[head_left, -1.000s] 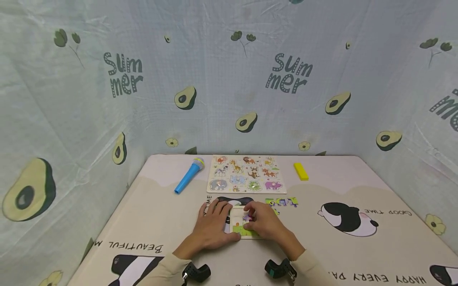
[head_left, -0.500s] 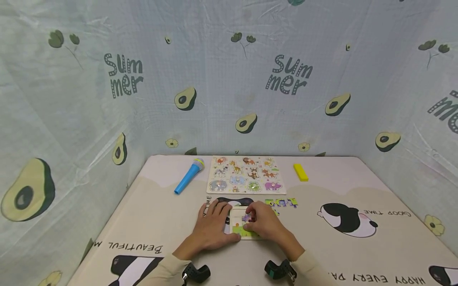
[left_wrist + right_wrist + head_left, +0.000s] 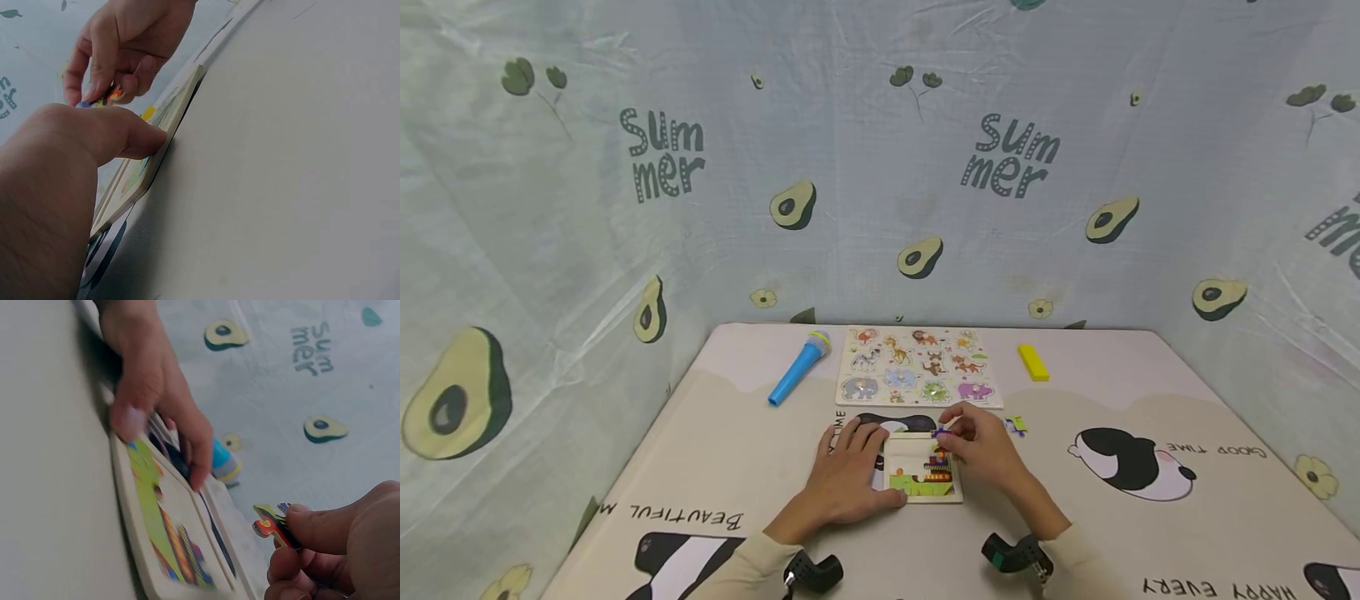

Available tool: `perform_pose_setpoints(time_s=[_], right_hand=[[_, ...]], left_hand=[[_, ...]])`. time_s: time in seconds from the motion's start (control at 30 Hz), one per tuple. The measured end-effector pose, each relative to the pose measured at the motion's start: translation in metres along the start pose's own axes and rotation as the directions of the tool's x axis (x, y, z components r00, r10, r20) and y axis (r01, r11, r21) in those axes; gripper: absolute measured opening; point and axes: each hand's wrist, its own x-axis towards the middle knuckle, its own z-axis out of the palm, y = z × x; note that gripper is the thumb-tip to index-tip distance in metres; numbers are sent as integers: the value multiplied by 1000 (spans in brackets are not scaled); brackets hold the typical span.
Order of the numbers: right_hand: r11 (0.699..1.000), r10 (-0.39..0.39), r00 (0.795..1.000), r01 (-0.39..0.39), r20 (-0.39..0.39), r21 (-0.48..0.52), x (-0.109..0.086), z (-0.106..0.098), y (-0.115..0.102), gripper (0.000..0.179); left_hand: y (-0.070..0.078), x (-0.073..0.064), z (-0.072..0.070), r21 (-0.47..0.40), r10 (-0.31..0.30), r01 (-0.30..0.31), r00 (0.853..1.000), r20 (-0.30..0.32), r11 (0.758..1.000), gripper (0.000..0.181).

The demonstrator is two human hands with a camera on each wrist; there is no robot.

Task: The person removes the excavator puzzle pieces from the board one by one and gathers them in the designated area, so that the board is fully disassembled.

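A small wooden jigsaw tray (image 3: 934, 500) lies in front of the person, partly filled with pieces. Green ground runs along its near side, with red and yellow pieces (image 3: 938, 468) at the right. My left hand (image 3: 848, 479) rests flat by the tray's left side, fingers spread and thumb on the near left corner. Between thumb and fingers, my right hand (image 3: 988, 446) pinches a colourful jigsaw piece (image 3: 269, 514) above the tray's far right corner. In the right wrist view this piece shows green, red and black.
A loose jigsaw piece (image 3: 1017, 426) lies right of the right hand. Behind the tray is an animal peg puzzle board (image 3: 917, 403), flanked by a blue toy microphone (image 3: 797, 369) and a yellow block (image 3: 1033, 362). A patterned curtain (image 3: 850, 167) surrounds the table.
My right hand has moved from over the tray toward its far right corner, bringing a piece up with it and uncovering the red and yellow pieces. The left hand stays put.
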Motion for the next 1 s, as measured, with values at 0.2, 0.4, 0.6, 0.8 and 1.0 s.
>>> perform_pose_setpoints(time_s=[0.2,0.4,0.6,0.8,1.0], right_hand=[[996,51,996,-56,-73,-67,-5,-36,19,17],[982,120,986,-135,-117,-133,-10,-59,41,17],[973,144,983,-162,-118,-167,-10,-61,55,17],[950,115,979,-157,-168,-269,-8,-56,59,14],[915,130,971,-195,-200,-354,-8,-52,60,17]], left_hand=[[1,-1,-2,-14,7,-7,1000,-5,1000,93],[0,-1,-2,-14,11,-11,1000,-5,1000,93],[0,-2,-2,-8,13,-13,1000,4,1000,94],[-1,-2,-2,-7,21,-21,1000,2,1000,97],[-3,-1,1,1,27,-27,1000,10,1000,99]])
